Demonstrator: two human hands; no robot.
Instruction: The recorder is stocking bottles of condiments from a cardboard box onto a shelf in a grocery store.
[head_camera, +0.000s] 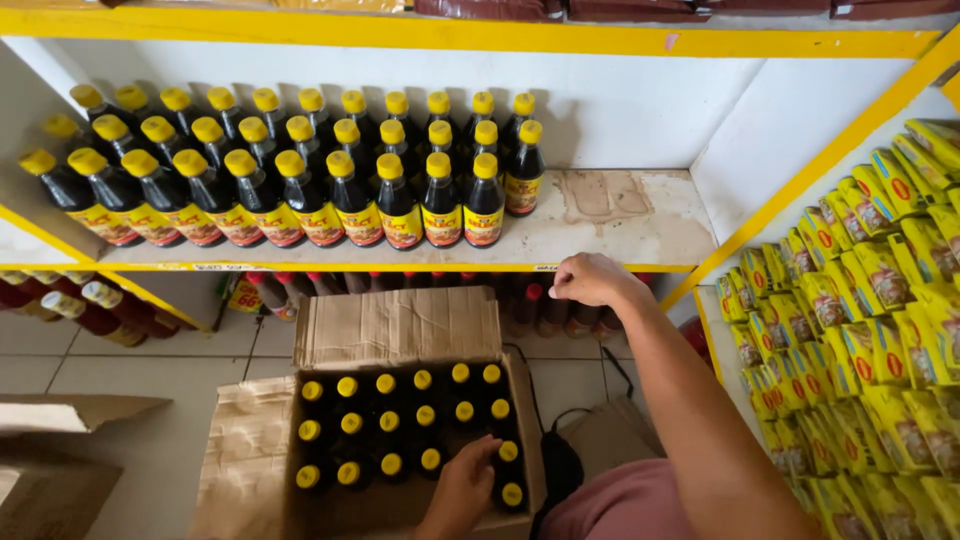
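Bottles (400, 425) with yellow caps stand packed in an open cardboard box (400, 330) at the lower middle of the frame. Left hand (462, 492) reaches down into the box's lower right corner, fingers curled among the caps; whether it grips one cannot be told. Right hand (590, 280), loosely closed and empty, rests on the yellow shelf edge (620, 268) at centre, above and right of the box. More bottles (300, 190) line the shelf at upper left.
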